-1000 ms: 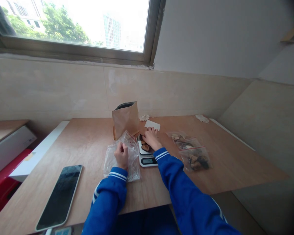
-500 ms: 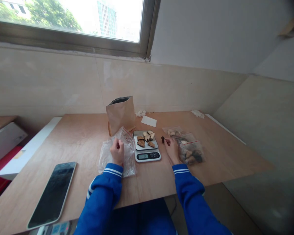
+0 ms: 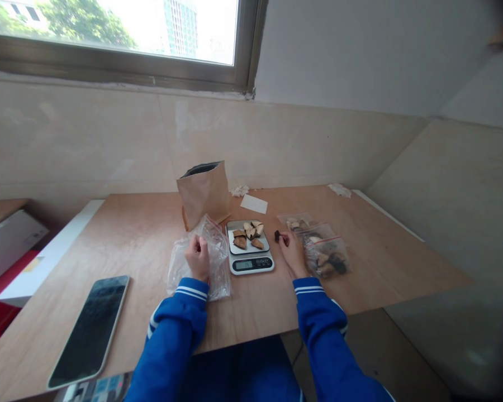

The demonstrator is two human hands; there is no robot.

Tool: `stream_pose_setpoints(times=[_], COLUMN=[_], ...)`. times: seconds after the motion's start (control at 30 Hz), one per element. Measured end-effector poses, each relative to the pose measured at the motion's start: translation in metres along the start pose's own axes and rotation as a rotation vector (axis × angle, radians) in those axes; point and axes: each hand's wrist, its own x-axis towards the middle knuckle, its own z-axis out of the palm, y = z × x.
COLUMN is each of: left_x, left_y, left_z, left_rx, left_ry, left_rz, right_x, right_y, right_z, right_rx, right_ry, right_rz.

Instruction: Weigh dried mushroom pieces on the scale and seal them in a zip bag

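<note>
Clear glossy plastic bag [image 3: 212, 254], matt wooden table [image 3: 142, 234]

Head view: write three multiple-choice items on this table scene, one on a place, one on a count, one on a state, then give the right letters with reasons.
1. Where does the phone lie on the table?
A. near its left front corner
B. behind the scale
C. on the filled bags

2. How many filled clear bags lie to the right of the scale?
A. one
B. three
C. six

3. What state is the brown paper bag in?
A. lying flat
B. standing with its top open
C. torn in half

Answers:
1 A, its dark screen lies by the left sleeve at the near edge.
2 B, three overlap in a row beside the right hand.
3 B, it stands upright behind the empty clear bag held by the left hand, its dark mouth showing.
</note>
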Motion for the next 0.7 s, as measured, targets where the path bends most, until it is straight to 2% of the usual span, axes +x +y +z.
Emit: stream_pose_setpoints(times=[0.33,0.5,0.7], left_x=[0.0,0.0,0.0], left_y=[-0.001,-0.003,-0.004], left_z=[0.001,0.001,0.002], left_rx=[-0.007,-0.01,-0.021], left_ry=[-0.002,-0.011,-0.02], left_rz=[-0.013,-0.026,-0.003], right_x=[-0.001,-0.001,-0.006], right_y=[-0.001,-0.002,-0.026], right_z=[0.0,0.002,-0.003], right_rx=[0.008,0.139,0.387], right_ry=[0.01,0.012,0.083], right_rz=[0.005,0.06,0.113])
